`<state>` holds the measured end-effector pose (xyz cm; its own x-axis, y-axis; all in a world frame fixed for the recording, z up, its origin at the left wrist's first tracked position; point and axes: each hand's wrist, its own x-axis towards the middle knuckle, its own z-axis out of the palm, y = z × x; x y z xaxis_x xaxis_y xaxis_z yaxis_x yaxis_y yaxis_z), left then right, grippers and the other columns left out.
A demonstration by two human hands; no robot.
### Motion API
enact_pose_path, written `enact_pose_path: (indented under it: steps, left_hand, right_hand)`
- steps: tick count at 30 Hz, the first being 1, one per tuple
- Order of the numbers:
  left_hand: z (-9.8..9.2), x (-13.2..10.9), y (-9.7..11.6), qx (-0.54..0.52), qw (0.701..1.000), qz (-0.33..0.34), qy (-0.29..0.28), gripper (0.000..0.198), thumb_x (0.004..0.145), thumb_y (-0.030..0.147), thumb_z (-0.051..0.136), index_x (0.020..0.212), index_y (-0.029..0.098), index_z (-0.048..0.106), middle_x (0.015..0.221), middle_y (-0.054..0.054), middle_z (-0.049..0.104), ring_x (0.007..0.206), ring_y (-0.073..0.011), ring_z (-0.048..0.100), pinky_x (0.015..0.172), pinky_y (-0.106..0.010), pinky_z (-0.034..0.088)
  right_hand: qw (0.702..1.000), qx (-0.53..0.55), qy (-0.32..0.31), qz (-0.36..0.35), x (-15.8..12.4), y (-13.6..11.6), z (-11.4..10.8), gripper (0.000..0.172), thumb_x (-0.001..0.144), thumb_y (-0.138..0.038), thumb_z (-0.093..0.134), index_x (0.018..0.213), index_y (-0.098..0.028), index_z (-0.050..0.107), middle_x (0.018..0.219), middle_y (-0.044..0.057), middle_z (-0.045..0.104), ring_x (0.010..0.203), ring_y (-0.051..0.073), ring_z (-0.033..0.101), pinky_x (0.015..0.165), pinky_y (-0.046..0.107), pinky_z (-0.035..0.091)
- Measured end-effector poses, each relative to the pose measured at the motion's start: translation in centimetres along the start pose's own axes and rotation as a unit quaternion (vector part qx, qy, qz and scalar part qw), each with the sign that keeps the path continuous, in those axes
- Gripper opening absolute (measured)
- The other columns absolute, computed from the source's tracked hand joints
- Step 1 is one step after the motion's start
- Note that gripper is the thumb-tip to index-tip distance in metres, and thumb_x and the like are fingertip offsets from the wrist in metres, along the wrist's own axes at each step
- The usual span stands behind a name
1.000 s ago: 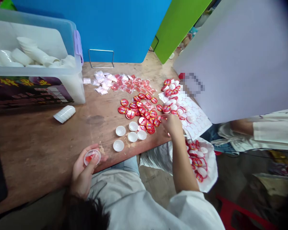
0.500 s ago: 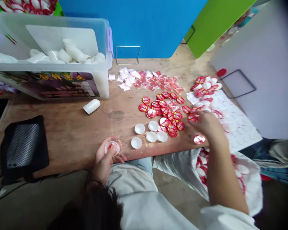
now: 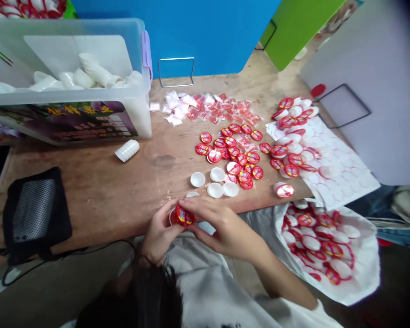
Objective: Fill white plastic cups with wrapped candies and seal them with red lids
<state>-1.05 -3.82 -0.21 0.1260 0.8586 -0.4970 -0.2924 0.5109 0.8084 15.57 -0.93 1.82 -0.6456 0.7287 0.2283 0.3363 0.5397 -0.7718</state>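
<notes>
My left hand [image 3: 160, 232] is closed around a small white plastic cup [image 3: 172, 218], grasping it from below. My right hand [image 3: 222, 225] pinches a red round printed seal [image 3: 183, 215] that sits on top of that cup, fingertips on the seal's upper edge. Cup and seal touch.

Landmark: the heap of loose red round seals [image 3: 237, 155] mid-table.
- Held cup: toward me and left of the heap, at the near edge of the brown wooden table [image 3: 99, 191].
- Five open empty white cups [image 3: 215, 182]: just toward me of the heap, between it and my hands.
- Pile of small red and white sachets [image 3: 215, 109]: just beyond the heap.
- White backing sheet with punched circles [image 3: 341, 168]: right of the heap, more seals lying on its near-left part.
- One sealed cup [image 3: 284, 190]: right of the heap and toward me, at the table edge.
- White plastic bag of sealed cups [image 3: 328, 246]: further right and toward me, below the table edge.
- Short stack of white cups on its side [image 3: 127, 150]: well left of the heap.
- Clear plastic bin holding white cup stacks [image 3: 136, 114]: far left, beyond that stack.
- Black mesh pouch [image 3: 36, 212]: far left, toward me.
</notes>
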Motion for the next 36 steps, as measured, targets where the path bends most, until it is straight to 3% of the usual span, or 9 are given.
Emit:
enact_pose_path:
  steps: [3,6,11,13,18,22,27,33,36]
  left_hand:
    - [0.1,-0.1,0.2,-0.003,1.000,-0.024,-0.016,0.043,0.066,0.016,0.071,0.108,0.017,0.062,0.110,-0.008,0.064,0.107,-0.0260,0.058,0.084,-0.029,0.048]
    - [0.3,-0.4,0.5,-0.071,0.995,-0.059,-0.050,0.052,0.069,0.016,0.067,0.119,0.021,0.055,0.118,-0.007,0.061,0.115,-0.0258,0.053,0.093,-0.033,0.044]
    - [0.0,-0.6,0.5,-0.224,0.955,-0.130,-0.144,0.072,0.061,0.017,0.061,0.131,0.019,0.044,0.118,-0.011,0.060,0.115,-0.0289,0.054,0.096,-0.042,0.042]
    - [-0.1,-0.6,0.4,-0.233,0.950,-0.142,-0.153,0.069,0.066,0.019,0.061,0.132,0.018,0.042,0.117,-0.012,0.061,0.112,-0.0282,0.056,0.095,-0.041,0.042]
    - [-0.6,-0.5,-0.1,-0.199,0.954,-0.164,-0.155,0.051,0.085,0.029,0.057,0.134,0.018,0.043,0.116,-0.014,0.062,0.105,-0.0252,0.060,0.093,-0.039,0.042]
    - [-0.5,-0.6,-0.2,-0.152,0.968,-0.144,-0.137,0.046,0.084,0.034,0.060,0.126,0.016,0.054,0.113,-0.013,0.064,0.107,-0.0247,0.059,0.096,-0.036,0.040]
    - [-0.3,-0.8,0.7,-0.174,0.961,-0.159,-0.148,0.034,0.084,0.034,0.060,0.113,0.014,0.063,0.107,-0.012,0.067,0.103,-0.0232,0.061,0.093,-0.033,0.043]
    - [-0.6,-1.0,1.1,-0.163,0.963,-0.174,-0.128,0.033,0.080,0.031,0.066,0.106,0.012,0.062,0.097,-0.012,0.070,0.090,-0.0219,0.066,0.084,-0.033,0.049]
    - [-0.3,-0.9,1.0,-0.125,0.980,-0.140,-0.073,0.041,0.074,0.034,0.072,0.106,0.012,0.058,0.098,-0.012,0.070,0.089,-0.0210,0.066,0.083,-0.031,0.049]
  right_hand:
    - [1.000,-0.008,-0.015,-0.005,-0.4,0.3,0.4,0.042,0.090,-0.020,0.050,0.132,-0.022,0.048,0.129,0.009,0.058,0.121,0.020,0.053,0.099,0.038,0.047]
    - [0.999,-0.029,-0.015,-0.004,-1.1,0.3,1.0,0.048,0.091,-0.024,0.050,0.138,-0.021,0.041,0.134,0.011,0.053,0.126,0.021,0.048,0.101,0.040,0.046]
    - [0.997,-0.067,0.031,-0.008,-1.9,0.8,2.7,0.054,0.089,-0.028,0.055,0.139,-0.019,0.038,0.133,0.015,0.053,0.126,0.023,0.048,0.102,0.041,0.046]
    - [0.996,-0.071,0.052,-0.003,-2.2,1.0,3.1,0.052,0.088,-0.027,0.057,0.136,-0.017,0.041,0.130,0.016,0.055,0.124,0.023,0.051,0.100,0.040,0.048]
    - [0.994,-0.057,0.095,-0.009,-2.6,1.4,3.2,0.051,0.087,-0.027,0.060,0.133,-0.015,0.043,0.121,0.015,0.062,0.118,0.022,0.055,0.096,0.037,0.050]
    - [0.992,-0.055,0.108,-0.031,-2.5,1.4,2.8,0.049,0.087,-0.028,0.059,0.132,-0.015,0.044,0.116,0.015,0.065,0.113,0.023,0.059,0.093,0.036,0.052]
    - [0.989,-0.008,0.140,-0.042,-2.6,1.3,2.8,0.046,0.086,-0.023,0.060,0.130,-0.017,0.047,0.111,0.013,0.068,0.108,0.021,0.062,0.089,0.031,0.053]
    - [0.982,0.083,0.170,0.021,-2.4,1.0,3.5,0.035,0.084,-0.021,0.063,0.119,-0.020,0.055,0.107,0.009,0.069,0.100,0.018,0.066,0.086,0.028,0.053]
    - [0.981,0.069,0.175,0.044,-2.0,1.1,3.8,0.035,0.085,-0.021,0.062,0.118,-0.020,0.055,0.109,0.009,0.067,0.103,0.020,0.062,0.089,0.032,0.052]
